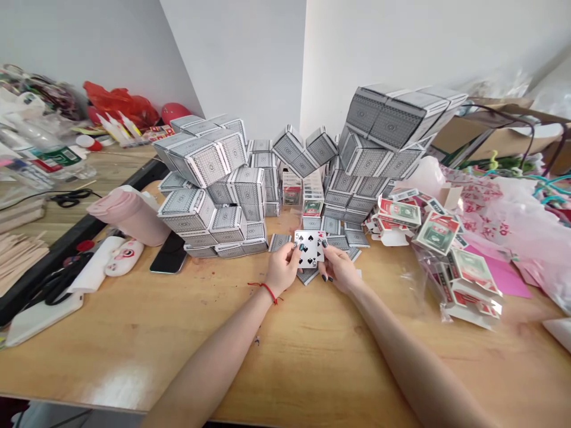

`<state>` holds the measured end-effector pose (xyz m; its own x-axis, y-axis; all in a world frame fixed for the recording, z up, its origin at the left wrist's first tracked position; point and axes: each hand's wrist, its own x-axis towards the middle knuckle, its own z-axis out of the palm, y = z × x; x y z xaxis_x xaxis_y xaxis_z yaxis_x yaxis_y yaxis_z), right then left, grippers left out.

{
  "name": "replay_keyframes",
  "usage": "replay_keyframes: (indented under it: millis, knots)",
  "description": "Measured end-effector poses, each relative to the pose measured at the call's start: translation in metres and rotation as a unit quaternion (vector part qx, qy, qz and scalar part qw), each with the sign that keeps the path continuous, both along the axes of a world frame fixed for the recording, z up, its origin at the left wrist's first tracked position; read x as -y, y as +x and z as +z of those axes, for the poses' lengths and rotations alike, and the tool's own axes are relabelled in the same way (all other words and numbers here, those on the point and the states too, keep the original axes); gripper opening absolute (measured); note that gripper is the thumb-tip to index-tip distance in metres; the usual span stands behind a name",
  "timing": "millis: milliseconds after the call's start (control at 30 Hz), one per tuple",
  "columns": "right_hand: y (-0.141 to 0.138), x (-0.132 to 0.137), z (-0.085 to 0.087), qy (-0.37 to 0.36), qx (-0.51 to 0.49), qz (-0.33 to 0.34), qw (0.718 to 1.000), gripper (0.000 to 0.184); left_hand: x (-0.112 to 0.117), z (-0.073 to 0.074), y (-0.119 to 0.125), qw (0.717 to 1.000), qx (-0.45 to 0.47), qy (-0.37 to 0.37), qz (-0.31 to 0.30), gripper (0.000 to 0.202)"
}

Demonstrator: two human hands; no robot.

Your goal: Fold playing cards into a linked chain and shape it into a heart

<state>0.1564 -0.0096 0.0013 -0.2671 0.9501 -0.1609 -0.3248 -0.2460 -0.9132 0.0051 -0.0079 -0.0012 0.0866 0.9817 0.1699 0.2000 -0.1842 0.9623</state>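
Between my two hands are playing cards (308,252), faces toward me; a five of spades is in front and a red-suited card peeks out behind its right edge. My left hand (282,267), with a red string on the wrist, pinches the left side. On the right edge, my right hand (339,266) has its thumb and fingers closed. Loose patterned cards (332,224) lie face down on the table just beyond and under the hands. Behind them stand block structures made of grey-backed cards, one on the left (214,178) and a taller one on the right (379,128).
Opened card boxes (439,232) and plastic bags (495,208) lie on the right. At left are a pink tumbler (131,214), a black phone (168,252), scissors (57,270) and glue bottles (118,128). V-shaped card blocks (292,148) bridge the middle at the back.
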Motion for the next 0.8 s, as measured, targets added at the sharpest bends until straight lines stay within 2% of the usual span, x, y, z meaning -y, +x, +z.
replay_keyframes:
  millis: [200, 300, 600, 800]
  knots:
    - [0.002, 0.000, 0.005, -0.030, 0.005, 0.057, 0.998, 0.033, 0.000, 0.000, -0.002, 1.000, -0.016, 0.016, -0.004, 0.032]
    - [0.002, 0.001, 0.005, -0.035, 0.008, 0.061, 0.997, 0.033, 0.001, 0.000, -0.002, 1.000, -0.009, 0.005, -0.017, 0.030]
    - [-0.002, 0.003, -0.005, 0.061, 0.083, -0.039, 0.994, 0.033, 0.004, 0.003, -0.002, 0.998, -0.037, -0.011, -0.046, 0.031]
    - [-0.005, 0.005, -0.002, 0.115, 0.172, -0.077, 0.975, 0.033, 0.004, 0.001, -0.002, 0.995, -0.097, 0.031, -0.016, 0.032]
